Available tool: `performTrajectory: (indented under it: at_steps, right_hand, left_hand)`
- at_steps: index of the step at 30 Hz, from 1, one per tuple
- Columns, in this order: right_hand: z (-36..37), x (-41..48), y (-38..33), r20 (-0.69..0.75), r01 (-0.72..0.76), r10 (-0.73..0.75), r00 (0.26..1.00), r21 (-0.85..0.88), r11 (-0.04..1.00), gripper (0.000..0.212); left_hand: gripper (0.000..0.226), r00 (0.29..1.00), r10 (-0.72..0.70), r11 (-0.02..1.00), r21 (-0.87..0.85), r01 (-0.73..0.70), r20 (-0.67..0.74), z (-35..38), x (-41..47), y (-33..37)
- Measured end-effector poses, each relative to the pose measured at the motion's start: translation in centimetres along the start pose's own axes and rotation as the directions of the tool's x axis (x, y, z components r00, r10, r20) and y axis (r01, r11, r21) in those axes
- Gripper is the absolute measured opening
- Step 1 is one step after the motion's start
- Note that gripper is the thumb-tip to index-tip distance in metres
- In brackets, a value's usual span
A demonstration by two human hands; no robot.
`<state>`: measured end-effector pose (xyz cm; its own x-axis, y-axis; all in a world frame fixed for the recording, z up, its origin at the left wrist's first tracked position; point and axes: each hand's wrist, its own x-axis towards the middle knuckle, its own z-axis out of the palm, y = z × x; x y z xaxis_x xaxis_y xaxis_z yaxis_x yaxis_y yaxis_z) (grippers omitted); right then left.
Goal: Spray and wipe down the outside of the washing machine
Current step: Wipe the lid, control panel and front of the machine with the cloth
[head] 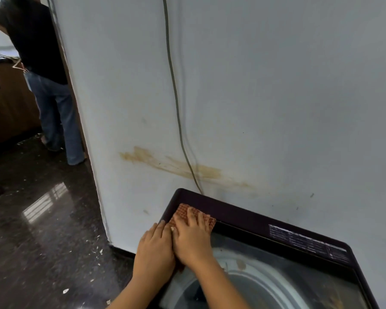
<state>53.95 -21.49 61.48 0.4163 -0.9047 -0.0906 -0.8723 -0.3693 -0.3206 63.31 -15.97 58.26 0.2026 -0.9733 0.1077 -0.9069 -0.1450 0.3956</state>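
Both hands flat: left hand (pixel 155 248), right hand (pixel 191 237) pressing cloth (pixel 187 214) on washing machine (pixel 243 217).

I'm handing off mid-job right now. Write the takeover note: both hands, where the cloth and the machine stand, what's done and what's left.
Right hand: flat, palm down on the checked cloth, pressing it onto the back left corner of the washing machine top.
Left hand: flat beside the right hand at the machine's left edge, fingertips at the cloth's edge.
No spray bottle in view.
Done: wiping of the top is under way at that corner; how much is already wiped cannot be told.
Left: the control panel strip, the glass lid, which shows smudges, then the sides and front, which are out of view.
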Motion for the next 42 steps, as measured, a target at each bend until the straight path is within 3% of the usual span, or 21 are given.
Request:
performTrajectory:
  at_steps: [4,7,15,18,22,26,31,34,38,42]
  right_hand:
    - [0.6,1.6,0.2,0.1,-0.006,0.011,0.995,-0.056,0.998,0.051]
    - [-0.1,3.8,1.4,0.126,0.031,-0.019,0.992,-0.097,0.995,0.05]
    - [-0.3,3.5,2.0,-0.006,-0.051,0.05,0.999,-0.084,0.995,0.055]
    - [0.2,3.3,1.7,0.025,0.086,-0.083,0.996,-0.164,0.983,0.081]
    - [0.6,7.1,1.7,0.106,0.251,-0.235,0.966,-0.192,0.949,0.06]
    - [0.3,8.1,2.2,0.034,0.091,-0.086,0.996,-0.176,0.98,0.063]
    - [-0.8,2.5,4.2,-0.021,-0.147,0.145,0.989,-0.145,0.979,0.074]
    - [-0.3,-1.0,3.5,-0.03,-0.082,0.078,0.997,-0.164,0.983,0.063]
    - [0.3,0.1,3.1,0.016,0.059,-0.057,0.998,-0.15,0.987,0.065]
    - [-0.2,3.9,4.3,0.066,0.041,-0.031,0.997,-0.16,0.986,0.06]
  left_hand:
    - [0.062,0.993,-0.104,0.994,-0.031,0.106,0.049,-0.8,-0.2,1.1]
    - [0.068,0.995,-0.102,0.991,-0.085,0.1,-0.016,-0.7,0.0,2.8]
    - [0.065,0.997,-0.053,0.998,0.04,0.051,0.06,1.8,-0.5,2.4]
    - [0.063,0.997,-0.076,0.995,0.067,0.074,0.016,2.0,-0.4,2.4]
    - [0.063,0.993,-0.109,0.991,0.073,0.112,-0.039,2.0,-0.4,2.7]
    - [0.062,0.995,-0.092,0.988,0.121,0.095,-0.027,2.3,-0.4,2.6]
    - [0.058,0.998,-0.057,0.989,0.135,0.06,-0.027,2.4,-0.1,2.4]
    - [0.056,1.0,0.002,0.991,0.134,-0.001,-0.005,2.5,-0.1,2.2]
    - [0.059,1.0,0.026,0.995,0.099,-0.025,-0.01,2.6,-0.1,1.9]
    - [0.064,1.0,0.022,0.992,0.123,-0.023,0.006,2.7,-0.2,2.0]
